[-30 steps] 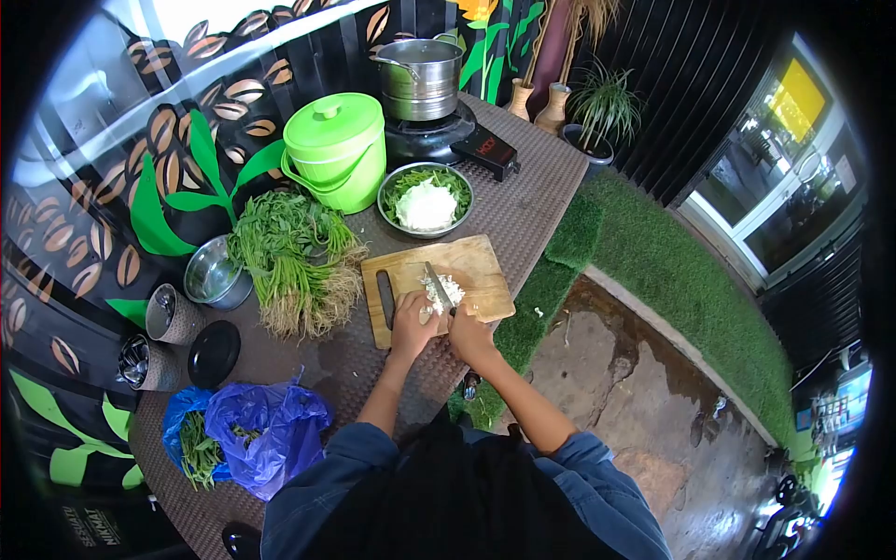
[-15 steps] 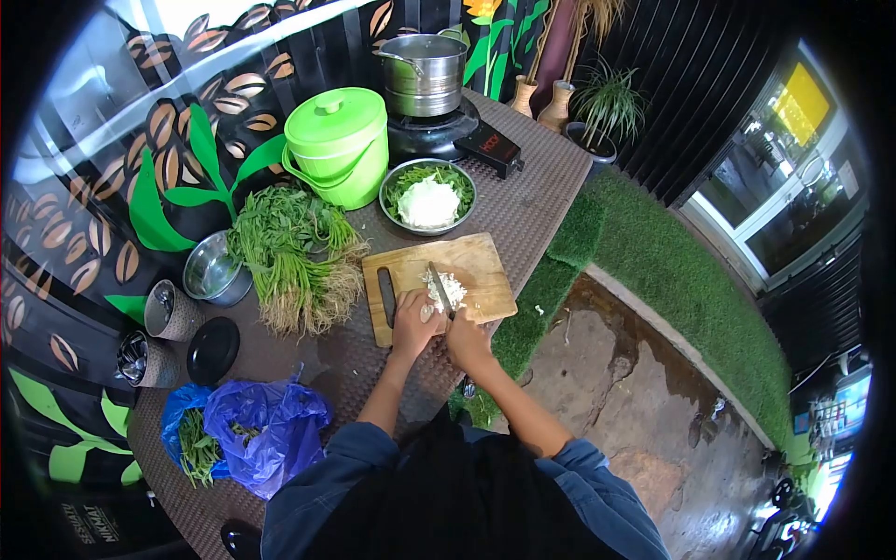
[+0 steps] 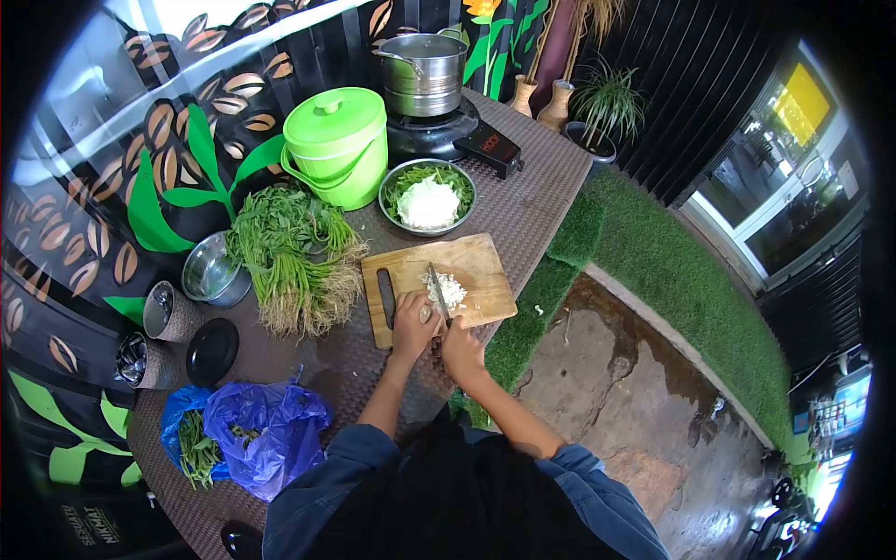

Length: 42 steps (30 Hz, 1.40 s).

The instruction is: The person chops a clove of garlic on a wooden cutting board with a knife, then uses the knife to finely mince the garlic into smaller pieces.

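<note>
My right hand (image 3: pixel 463 352) is wrapped round the handle of a kitchen knife (image 3: pixel 437 287), its blade pointing away from me over a wooden cutting board (image 3: pixel 490 271). Finely chopped white bits (image 3: pixel 454 292) lie beside the blade, mostly on its right. Left of the knife, my left hand (image 3: pixel 415 324) rests on the board with fingers curled in close to the blade. Something small and pale shows at those fingers, too small to name. Just beyond the board stands a metal bowl (image 3: pixel 384 207) with chopped greens and a white heap (image 3: pixel 429 203).
Left of the board lies a bunch of rooted leafy greens (image 3: pixel 289 247). Behind are a lidded green bucket (image 3: pixel 341 140) and a steel pot (image 3: pixel 425 79) on a black stove (image 3: pixel 420 140). Nearer me sit a metal bowl (image 3: pixel 217 271), a black lid (image 3: pixel 213 352) and blue plastic bags (image 3: pixel 266 434).
My right hand has shifted slightly left and toward me, and the knife blade sits a little further left, nearer my left fingers. The left hand stays almost in place.
</note>
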Available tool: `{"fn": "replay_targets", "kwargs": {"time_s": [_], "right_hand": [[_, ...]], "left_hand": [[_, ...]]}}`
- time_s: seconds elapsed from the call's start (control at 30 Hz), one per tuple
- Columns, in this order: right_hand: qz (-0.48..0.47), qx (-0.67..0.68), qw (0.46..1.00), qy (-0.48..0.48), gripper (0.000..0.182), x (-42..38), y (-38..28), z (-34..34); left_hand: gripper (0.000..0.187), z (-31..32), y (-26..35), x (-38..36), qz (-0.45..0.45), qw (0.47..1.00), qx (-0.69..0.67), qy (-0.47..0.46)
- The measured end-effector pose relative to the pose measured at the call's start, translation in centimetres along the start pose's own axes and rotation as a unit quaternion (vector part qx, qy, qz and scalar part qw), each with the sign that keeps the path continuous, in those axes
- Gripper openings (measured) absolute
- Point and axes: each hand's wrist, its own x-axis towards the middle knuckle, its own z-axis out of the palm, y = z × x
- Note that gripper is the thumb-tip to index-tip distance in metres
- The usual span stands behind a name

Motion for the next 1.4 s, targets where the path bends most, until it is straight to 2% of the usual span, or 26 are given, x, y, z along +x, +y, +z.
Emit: {"fn": "replay_targets", "kwargs": {"time_s": [0.2,0.33,0.4,0.5,0.63,0.7,0.8,1.0,1.13,1.3,1.4], "right_hand": [[0.004,0.027,0.999,-0.02,0.035,1.5,0.3,-0.1],[-0.033,0.023,0.999,-0.008,0.039,2.4,1.1,-1.4],[-0.053,0.018,0.998,-0.009,0.038,2.5,1.8,-2.5],[-0.048,0.006,0.998,-0.044,0.038,2.7,2.0,-4.0],[-0.053,-0.006,0.998,-0.041,0.038,2.2,1.9,-4.4],[-0.049,-0.009,0.998,-0.032,0.039,2.2,1.9,-3.7],[-0.053,-0.003,0.999,-0.001,0.04,1.9,1.9,-3.3],[-0.046,-0.001,0.998,-0.044,0.04,2.2,1.8,-4.0],[-0.07,-0.016,0.997,-0.036,0.039,2.4,1.9,-3.8],[-0.021,0.004,1.0,0.002,0.038,1.1,1.4,-1.6],[-0.037,0.008,0.999,-0.015,0.038,1.8,1.3,-1.9]], "left_hand": [[0.013,-0.1,-0.1,0.0,0.0,1.0,-0.006,-0.006],[0.015,-0.3,0.3,0.1,-0.003,1.0,-0.015,-0.013],[0.019,-0.6,1.2,0.2,0.051,0.998,0.044,0.017],[0.02,-0.9,1.8,0.2,0.059,0.995,0.077,0.024],[0.021,-0.1,1.3,0.1,0.015,0.998,0.047,0.034],[0.021,0.1,0.4,-0.2,-0.021,0.997,0.069,-0.017],[0.019,0.3,0.0,-0.4,0.025,0.997,0.071,-0.004],[0.013,0.5,0.1,-0.3,0.03,0.997,0.073,0.028],[0.013,0.4,0.3,-0.2,0.023,0.997,0.077,0.022],[0.008,0.3,0.5,-0.1,0.005,0.997,0.072,0.006],[0.006,0.5,0.1,-0.1,0.014,0.997,0.071,0.01]]}}
